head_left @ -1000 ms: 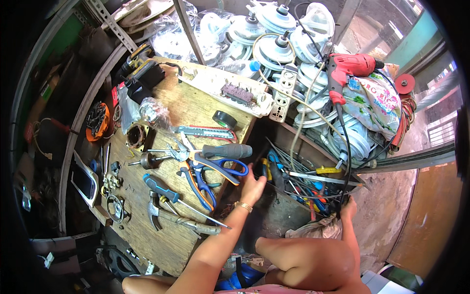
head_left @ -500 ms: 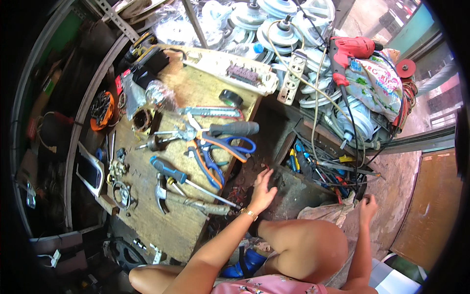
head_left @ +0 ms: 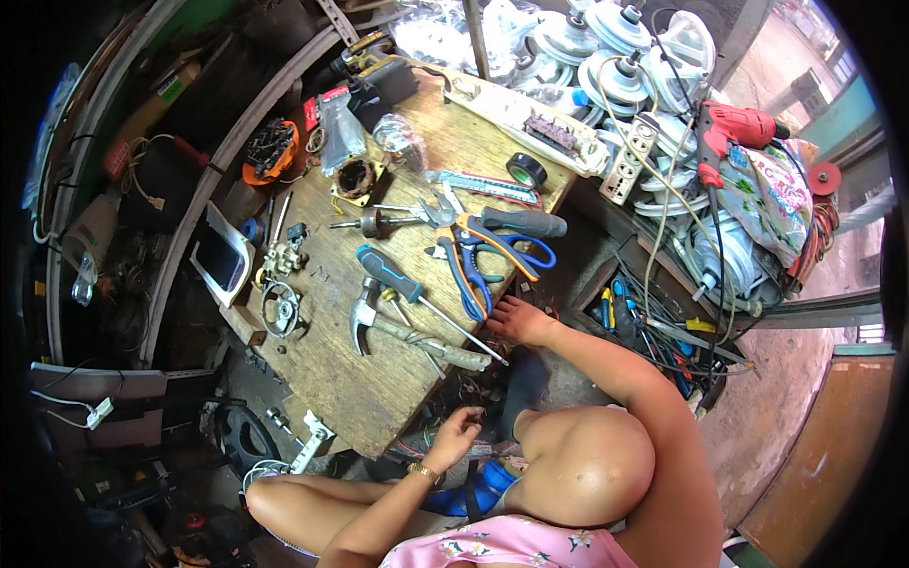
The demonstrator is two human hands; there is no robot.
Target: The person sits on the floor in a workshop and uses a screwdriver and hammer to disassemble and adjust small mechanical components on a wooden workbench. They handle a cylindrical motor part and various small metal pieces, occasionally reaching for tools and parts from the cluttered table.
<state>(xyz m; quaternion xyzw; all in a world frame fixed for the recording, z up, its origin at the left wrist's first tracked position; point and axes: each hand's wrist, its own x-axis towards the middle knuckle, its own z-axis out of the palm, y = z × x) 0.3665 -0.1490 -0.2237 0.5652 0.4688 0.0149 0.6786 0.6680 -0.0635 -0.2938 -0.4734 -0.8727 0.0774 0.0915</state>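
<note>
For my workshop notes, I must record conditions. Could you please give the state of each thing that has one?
Left hand, off the table, fingers bent
Right hand, at the table's edge
Blue-and-orange plier handles, spread apart
Claw hammer, lying on its side
Blue-and-black screwdriver, lying down
Orange bowl, filled with dark parts
Red drill, lying on its side

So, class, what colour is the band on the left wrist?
Gold-coloured; the band shows best in the head view.
</note>
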